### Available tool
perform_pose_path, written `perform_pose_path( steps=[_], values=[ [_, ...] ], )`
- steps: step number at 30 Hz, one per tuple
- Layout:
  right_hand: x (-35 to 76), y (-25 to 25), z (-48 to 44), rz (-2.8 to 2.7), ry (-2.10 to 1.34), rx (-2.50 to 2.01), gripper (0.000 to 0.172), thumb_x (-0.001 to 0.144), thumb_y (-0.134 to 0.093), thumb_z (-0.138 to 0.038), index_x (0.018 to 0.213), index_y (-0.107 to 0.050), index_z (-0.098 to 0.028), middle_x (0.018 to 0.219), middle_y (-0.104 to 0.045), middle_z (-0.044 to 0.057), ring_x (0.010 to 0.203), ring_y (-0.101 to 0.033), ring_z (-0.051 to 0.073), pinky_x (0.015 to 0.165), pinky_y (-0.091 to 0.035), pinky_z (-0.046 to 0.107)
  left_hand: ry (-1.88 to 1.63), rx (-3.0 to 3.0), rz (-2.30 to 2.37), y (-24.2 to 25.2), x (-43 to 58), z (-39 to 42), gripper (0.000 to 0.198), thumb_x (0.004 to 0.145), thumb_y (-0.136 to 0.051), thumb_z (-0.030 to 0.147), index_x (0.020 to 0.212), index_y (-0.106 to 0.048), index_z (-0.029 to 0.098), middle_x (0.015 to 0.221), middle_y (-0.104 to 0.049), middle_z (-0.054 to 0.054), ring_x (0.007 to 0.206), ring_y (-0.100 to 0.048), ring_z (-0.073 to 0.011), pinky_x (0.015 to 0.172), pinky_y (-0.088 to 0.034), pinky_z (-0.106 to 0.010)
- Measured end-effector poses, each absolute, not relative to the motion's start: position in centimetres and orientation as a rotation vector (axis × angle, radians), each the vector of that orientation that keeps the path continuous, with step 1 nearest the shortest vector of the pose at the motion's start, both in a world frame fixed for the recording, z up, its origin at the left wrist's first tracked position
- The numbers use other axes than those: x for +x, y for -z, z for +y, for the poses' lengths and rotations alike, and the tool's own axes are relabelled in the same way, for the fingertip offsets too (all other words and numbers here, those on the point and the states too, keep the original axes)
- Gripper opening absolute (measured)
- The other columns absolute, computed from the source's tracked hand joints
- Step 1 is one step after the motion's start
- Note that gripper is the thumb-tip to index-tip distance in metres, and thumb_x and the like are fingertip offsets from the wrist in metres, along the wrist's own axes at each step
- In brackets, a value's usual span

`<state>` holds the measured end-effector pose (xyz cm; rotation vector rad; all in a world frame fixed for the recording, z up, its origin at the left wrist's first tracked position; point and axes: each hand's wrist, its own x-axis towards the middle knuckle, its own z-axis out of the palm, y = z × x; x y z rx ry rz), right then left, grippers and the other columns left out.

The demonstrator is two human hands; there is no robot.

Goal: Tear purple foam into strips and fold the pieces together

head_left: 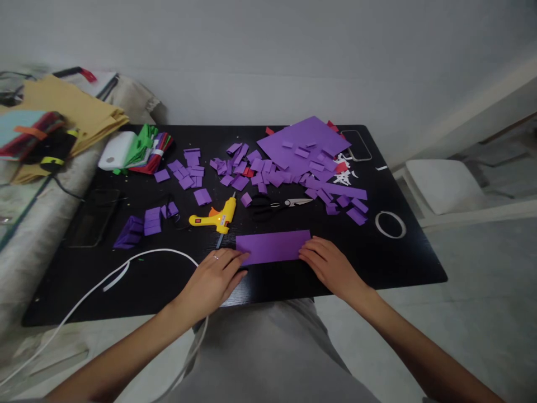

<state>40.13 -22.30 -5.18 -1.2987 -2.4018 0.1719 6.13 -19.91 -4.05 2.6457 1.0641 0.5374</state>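
Note:
A purple paper strip (272, 247) lies lengthwise near the front edge of the black table. My left hand (218, 274), with a ring on one finger, grips its left end, the thumb below and the fingers over the edge. At the right end, the fingers of my right hand (329, 263) are pressed together on the paper. Just beyond the strip sit a yellow glue gun (216, 217) and scissors (279, 206) with black handles. Many small folded purple paper pieces (239, 168) are scattered farther back.
A large purple sheet (302, 140) lies at the back right, near a clear phone case (356, 145) and a roll of tape (390, 224). Bundled coloured paper (146, 148) stands back left. A white cable (163, 250) loops across the front left.

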Motion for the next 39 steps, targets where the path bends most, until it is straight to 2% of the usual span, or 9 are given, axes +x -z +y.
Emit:
perform_pose_path(
  steps=[4, 8, 13, 18, 22, 26, 29, 34, 39],
  values=[
    [40.1, 5.1, -21.9, -2.387, -0.203, -1.292, 0.028, 0.108, -0.055, -0.027, 0.125, -0.076, -0.019, 0.124, -0.077, 0.012, 0.121, -0.072, 0.029, 0.106, -0.062, 0.053, -0.541, 2.669, 1.021, 3.9, 6.7, -19.5, 0.026, 0.105, -0.059, 0.028, 0.125, -0.071, 0.017, 0.117, -0.076, -0.012, 0.103, -0.074, -0.0264, 0.091, -0.063, -0.044],
    [40.0, 5.3, -21.7, -2.435, -0.243, -1.265, 0.034, 0.106, -0.060, -0.038, 0.134, -0.072, -0.022, 0.139, -0.073, 0.010, 0.130, -0.069, 0.028, 0.114, -0.056, 0.056, -0.539, 2.703, 0.996, 4.2, 7.0, -19.3, 0.030, 0.104, -0.061, 0.028, 0.129, -0.068, 0.014, 0.127, -0.074, -0.014, 0.115, -0.072, -0.0289, 0.098, -0.062, -0.046],
    [39.9, 5.5, -21.8, -2.474, -0.111, -1.183, 0.028, 0.108, -0.057, -0.032, 0.125, -0.077, -0.021, 0.128, -0.079, 0.008, 0.123, -0.073, 0.025, 0.110, -0.060, 0.050, -0.552, 2.703, 0.981, 4.4, 7.1, -19.0, 0.029, 0.104, -0.061, 0.030, 0.128, -0.068, 0.016, 0.127, -0.075, -0.013, 0.117, -0.072, -0.0285, 0.100, -0.062, -0.046],
    [39.7, 4.6, -21.7, -2.379, -0.082, -1.139, 0.025, 0.109, -0.054, -0.022, 0.112, -0.079, -0.019, 0.105, -0.084, 0.007, 0.099, -0.079, 0.022, 0.091, -0.066, 0.039, -0.650, 2.686, 0.981, 3.7, 7.4, -19.0, 0.018, 0.105, -0.059, 0.026, 0.115, -0.070, 0.016, 0.109, -0.078, -0.010, 0.096, -0.075, -0.0236, 0.088, -0.064, -0.040],
    [39.5, 2.9, -21.1, -2.218, -0.264, -1.249, 0.026, 0.110, -0.051, -0.024, 0.102, -0.075, -0.019, 0.090, -0.081, 0.005, 0.080, -0.077, 0.019, 0.076, -0.064, 0.033, -0.808, 2.554, 0.963, 2.4, 7.9, -18.6, 0.013, 0.106, -0.056, 0.018, 0.108, -0.069, 0.018, 0.098, -0.078, -0.004, 0.086, -0.074, -0.0172, 0.082, -0.062, -0.031],
    [39.2, 1.6, -19.3, -1.997, -0.497, -1.444, 0.020, 0.108, -0.055, -0.026, 0.100, -0.074, -0.021, 0.092, -0.079, 0.003, 0.082, -0.077, 0.019, 0.076, -0.061, 0.031, -0.868, 2.323, 1.063, 1.6, 8.7, -16.9, 0.015, 0.108, -0.054, 0.021, 0.113, -0.067, 0.019, 0.098, -0.075, -0.003, 0.088, -0.074, -0.0146, 0.082, -0.060, -0.027],
    [38.9, 2.0, -17.7, -1.995, -0.563, -1.510, 0.015, 0.104, -0.061, -0.025, 0.100, -0.075, -0.021, 0.094, -0.079, 0.005, 0.087, -0.077, 0.023, 0.082, -0.062, 0.036, -0.773, 2.343, 1.169, 1.9, 9.5, -15.4, 0.018, 0.108, -0.051, 0.022, 0.113, -0.068, 0.018, 0.101, -0.075, -0.006, 0.092, -0.074, -0.0188, 0.085, -0.061, -0.033],
    [37.9, 3.9, -17.5, -2.141, -0.235, -1.491, 0.021, 0.099, -0.068, -0.019, 0.118, -0.076, -0.014, 0.120, -0.074, 0.017, 0.113, -0.070, 0.033, 0.098, -0.060, 0.053, -0.644, 2.681, 1.229, 3.0, 10.4, -15.4, 0.028, 0.103, -0.054, 0.017, 0.126, -0.069, 0.011, 0.124, -0.072, -0.019, 0.115, -0.069, -0.0333, 0.101, -0.059, -0.054],
    [36.7, 4.4, -19.8, -2.276, -0.296, -1.285, 0.024, 0.104, -0.059, -0.015, 0.118, -0.078, -0.018, 0.122, -0.077, 0.011, 0.113, -0.073, 0.027, 0.100, -0.061, 0.048, -0.515, 2.782, 0.957, 3.8, 10.1, -16.6, 0.035, 0.103, -0.053, 0.014, 0.135, -0.067, 0.011, 0.143, -0.068, -0.016, 0.135, -0.063, -0.0329, 0.111, -0.056, -0.051]
  ],
)
